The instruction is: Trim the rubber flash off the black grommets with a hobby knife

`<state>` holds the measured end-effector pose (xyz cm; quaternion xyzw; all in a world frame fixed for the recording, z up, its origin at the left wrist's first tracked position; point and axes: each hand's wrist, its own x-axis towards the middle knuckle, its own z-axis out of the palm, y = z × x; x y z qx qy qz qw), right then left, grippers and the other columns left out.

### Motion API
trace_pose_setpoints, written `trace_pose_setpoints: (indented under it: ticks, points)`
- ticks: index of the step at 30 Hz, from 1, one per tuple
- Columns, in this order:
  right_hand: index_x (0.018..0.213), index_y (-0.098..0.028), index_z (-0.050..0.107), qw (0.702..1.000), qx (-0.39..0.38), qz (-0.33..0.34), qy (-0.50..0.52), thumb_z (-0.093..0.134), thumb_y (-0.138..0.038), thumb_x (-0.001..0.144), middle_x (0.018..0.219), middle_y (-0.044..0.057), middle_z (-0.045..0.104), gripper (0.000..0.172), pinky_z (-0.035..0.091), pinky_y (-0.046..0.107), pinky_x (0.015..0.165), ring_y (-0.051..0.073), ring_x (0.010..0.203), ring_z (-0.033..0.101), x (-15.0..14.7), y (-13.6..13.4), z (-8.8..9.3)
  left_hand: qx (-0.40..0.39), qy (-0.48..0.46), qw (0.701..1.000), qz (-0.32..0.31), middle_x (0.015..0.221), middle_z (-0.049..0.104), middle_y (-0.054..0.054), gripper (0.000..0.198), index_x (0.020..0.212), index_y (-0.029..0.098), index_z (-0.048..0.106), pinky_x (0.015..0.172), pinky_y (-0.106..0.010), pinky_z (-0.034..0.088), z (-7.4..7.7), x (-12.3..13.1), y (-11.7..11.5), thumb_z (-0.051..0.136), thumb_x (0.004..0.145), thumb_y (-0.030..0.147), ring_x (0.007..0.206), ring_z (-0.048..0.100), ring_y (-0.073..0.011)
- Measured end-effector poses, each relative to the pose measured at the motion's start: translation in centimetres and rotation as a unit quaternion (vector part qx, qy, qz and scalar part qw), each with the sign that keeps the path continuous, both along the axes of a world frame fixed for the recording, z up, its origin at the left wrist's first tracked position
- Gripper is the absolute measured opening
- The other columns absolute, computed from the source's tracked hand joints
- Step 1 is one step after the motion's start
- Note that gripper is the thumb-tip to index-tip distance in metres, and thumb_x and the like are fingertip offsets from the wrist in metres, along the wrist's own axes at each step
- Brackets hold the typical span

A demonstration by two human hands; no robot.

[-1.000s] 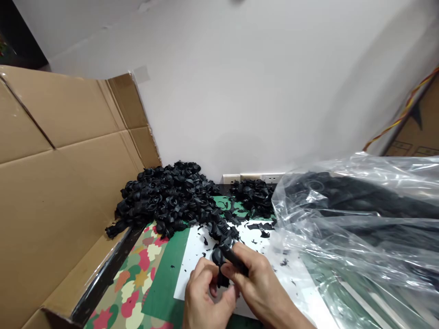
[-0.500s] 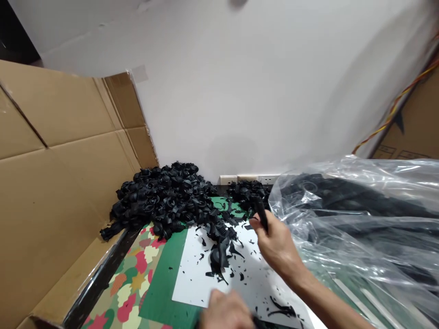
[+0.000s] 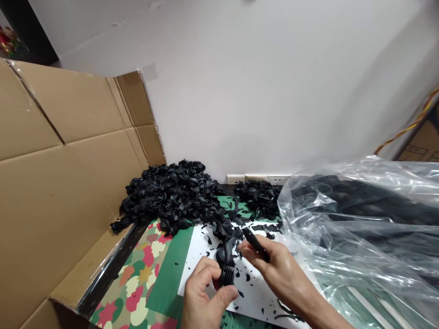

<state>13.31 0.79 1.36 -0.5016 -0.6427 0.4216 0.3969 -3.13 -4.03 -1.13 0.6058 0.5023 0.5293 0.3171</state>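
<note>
Between thumb and fingers, my left hand [image 3: 202,294] pinches a black ribbed rubber part [image 3: 227,276] above a white sheet [image 3: 197,262]. My right hand [image 3: 283,265] is closed around a slim black-handled tool [image 3: 256,245], its handle pointing up and left; its working end cannot be made out. Just beyond the left hand lies another smooth black rubber piece [image 3: 224,253]. A large heap of black rubber parts [image 3: 171,194] rises behind the left side of the sheet. Small black rubber scraps [image 3: 247,277] are scattered over the sheet around both hands.
A cardboard panel [image 3: 103,160] stands along the left side. At the back, a smaller pile of black trimmings [image 3: 259,196] lies before a power strip [image 3: 255,179] by the wall. On the right, a clear plastic bag [image 3: 343,256] holds dark pieces. Patterned paper [image 3: 137,278] covers the front left.
My left hand has risen from the bottom edge and now shows the ribbed part in its fingers. My right hand has come from the back trimmings pile down towards it, still gripping the tool.
</note>
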Motion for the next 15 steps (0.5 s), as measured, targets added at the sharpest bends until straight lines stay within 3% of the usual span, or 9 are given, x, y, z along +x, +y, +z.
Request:
trace_pose_setpoints:
  ticks: [4,7,11,15]
  points:
    - [0.063,-0.018,0.057,0.994,0.049,0.081,-0.062,0.048,-0.019,0.077,0.066,0.002,0.059,0.017,0.040,0.026,0.057,0.018,0.064,0.056,-0.7,-1.2,1.0,0.001,0.044,0.999,0.023,0.064,0.049,0.002,0.017,0.056,0.019,0.058,0.058,-0.025,0.036,-0.2,0.6,0.0,0.071,0.067,0.022,0.062,0.047,-0.0164]
    - [0.067,-0.018,0.061,0.979,0.072,0.097,-0.163,0.050,-0.007,0.067,0.072,0.003,0.062,0.016,0.038,0.024,0.057,0.017,0.065,0.058,-1.2,-1.7,1.2,-0.005,0.098,0.993,0.058,0.064,0.052,0.001,0.014,0.057,0.021,0.057,0.059,-0.027,0.036,-0.2,1.0,-0.2,0.067,0.068,0.019,0.063,0.049,-0.0184]
    - [0.069,-0.019,0.059,0.937,0.151,0.108,-0.297,0.049,-0.005,0.063,0.070,0.003,0.062,0.018,0.028,0.024,0.046,0.016,0.053,0.055,-1.7,-1.9,0.7,0.020,0.150,0.985,0.080,0.063,0.056,0.001,0.011,0.062,0.024,0.058,0.059,-0.028,0.036,0.3,1.3,-0.4,0.063,0.070,0.019,0.063,0.048,-0.0200]
    - [0.067,-0.021,0.052,0.926,0.213,0.096,-0.297,0.049,-0.005,0.062,0.064,0.000,0.059,0.017,0.022,0.024,0.043,0.014,0.046,0.051,-1.6,-1.7,0.3,0.043,0.133,0.989,0.046,0.066,0.057,-0.001,0.011,0.067,0.023,0.064,0.059,-0.027,0.037,1.1,1.0,-0.7,0.058,0.077,0.021,0.065,0.051,-0.0200]
